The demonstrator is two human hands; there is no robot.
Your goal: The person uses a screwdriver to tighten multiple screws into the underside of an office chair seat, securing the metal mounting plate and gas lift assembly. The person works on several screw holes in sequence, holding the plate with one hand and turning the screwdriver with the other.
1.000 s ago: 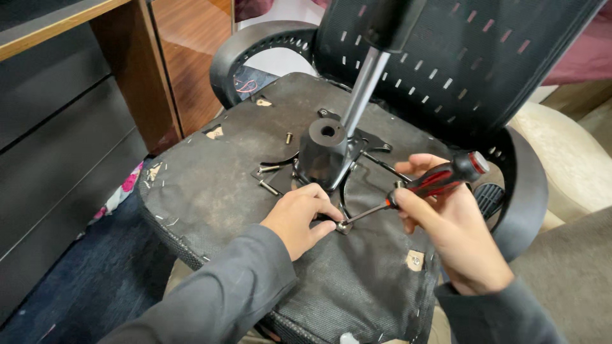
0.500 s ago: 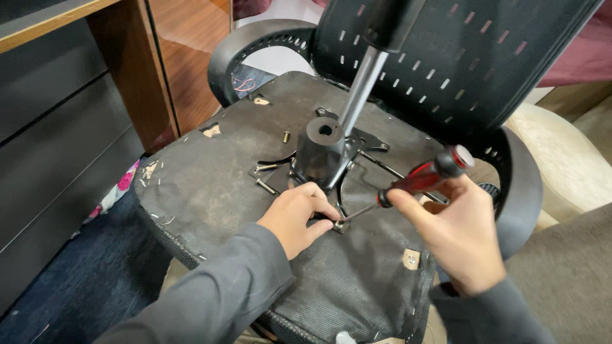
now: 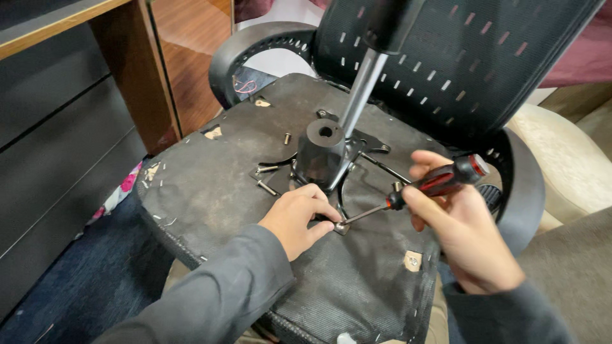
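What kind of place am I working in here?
Probably a home or small office room, not a workshop: a wooden desk with dark drawers, a beige cushion, and the upturned office chair under repair.

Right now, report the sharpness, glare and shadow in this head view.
Head view: left hand and right hand are sharp, as is the screwdriver; the metal gas cylinder shows a bright streak of glare; soft shadow lies under the hands on the seat underside; straight edges bow slightly towards the frame corners.
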